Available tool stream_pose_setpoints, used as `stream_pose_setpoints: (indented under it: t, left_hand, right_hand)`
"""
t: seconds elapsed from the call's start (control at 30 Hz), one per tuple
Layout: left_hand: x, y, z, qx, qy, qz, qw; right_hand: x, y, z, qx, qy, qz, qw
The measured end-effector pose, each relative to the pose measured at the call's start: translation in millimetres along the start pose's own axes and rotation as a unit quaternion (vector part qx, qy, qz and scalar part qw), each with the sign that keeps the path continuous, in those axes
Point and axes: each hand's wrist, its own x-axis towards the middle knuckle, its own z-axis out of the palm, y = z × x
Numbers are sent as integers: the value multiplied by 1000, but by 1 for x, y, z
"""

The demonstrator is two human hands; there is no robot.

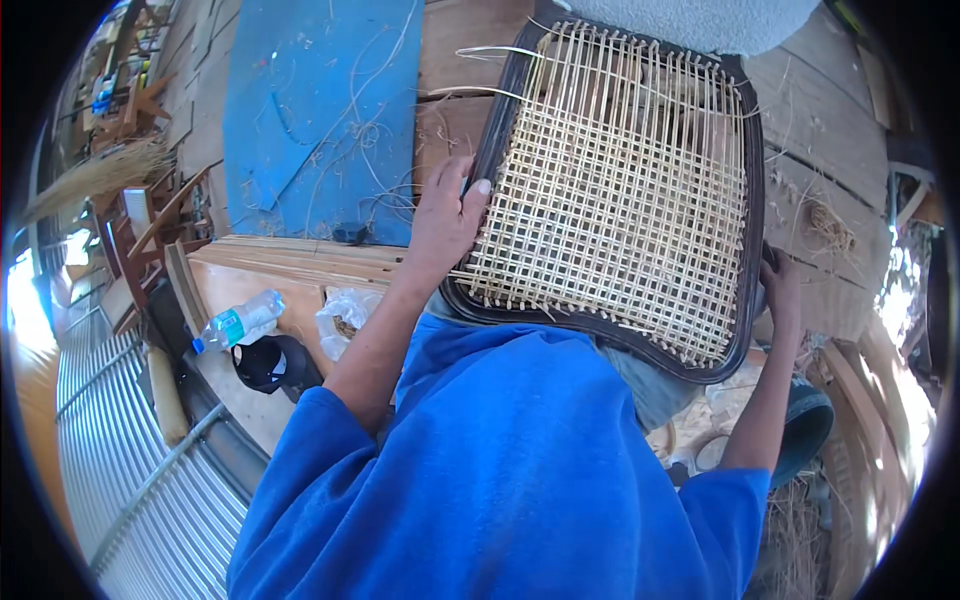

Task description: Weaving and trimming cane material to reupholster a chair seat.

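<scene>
A caned chair seat [755,190] rests across my lap, its rounded dark wooden frame strung with pale cane [610,205]. The cane is a close open-grid weave over the near and middle parts. Toward the far edge mostly lengthwise strands show, with a few loose crosswise ends sticking out past the frame. My left hand [447,218] grips the left side of the frame, thumb on top and fingers against the outer edge. At the lower right, my right hand [783,287] holds the frame's other side; its fingertips are partly hidden behind the rim.
A blue sheet [320,120] with scattered cane strands lies on the boards at far left. Nearer are a plastic bottle [240,320], a black container [275,365] and a plastic bag [345,312]. A coil of cane [830,228] and a dark green bucket [805,425] are on the right.
</scene>
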Motion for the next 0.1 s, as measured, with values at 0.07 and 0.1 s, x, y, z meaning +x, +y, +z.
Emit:
stream_pose_setpoints:
  t: [0.07,0.1]
  left_hand:
    - [-1,1,2,9,15,-24,1000]
    - [2,3,3,11,28,-45,999]
  right_hand:
    - [15,-20,2,-50,-16,-10,999]
    - [23,-28,5,-105,-26,-14,994]
